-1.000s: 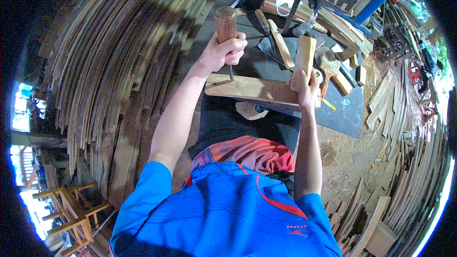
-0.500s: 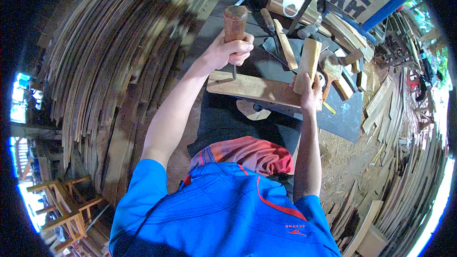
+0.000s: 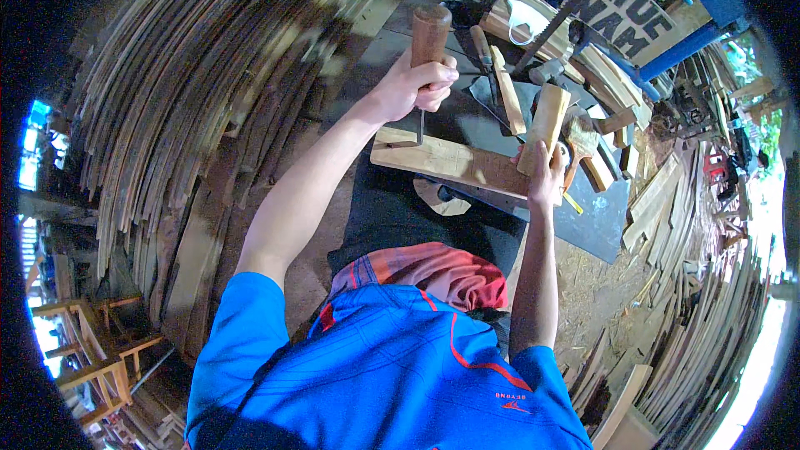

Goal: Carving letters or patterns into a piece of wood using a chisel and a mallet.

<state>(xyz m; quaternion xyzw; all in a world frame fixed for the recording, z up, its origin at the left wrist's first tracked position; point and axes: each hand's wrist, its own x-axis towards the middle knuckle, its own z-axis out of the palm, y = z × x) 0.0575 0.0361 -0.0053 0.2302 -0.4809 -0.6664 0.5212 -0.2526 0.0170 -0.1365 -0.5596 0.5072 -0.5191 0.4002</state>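
My left hand is closed around the wooden handle of a chisel. The chisel stands almost upright, its blade reaching down to the left part of a pale wooden board. Closed on a thick wooden block is my right hand, over the board's right end. The block leans up and away, well apart from the chisel handle. Just right of that hand lies a wide brush, partly hidden by the block.
Beyond the board, a dark work surface carries a slim wooden strip, a second wooden-handled tool, a hammer and a saw blade. Long timber strips are stacked at left. More planks lie at right.
The whole view has shifted slightly. The block in my right hand tilts a little more to the right and sits a bit lower. The chisel keeps its place on the board.
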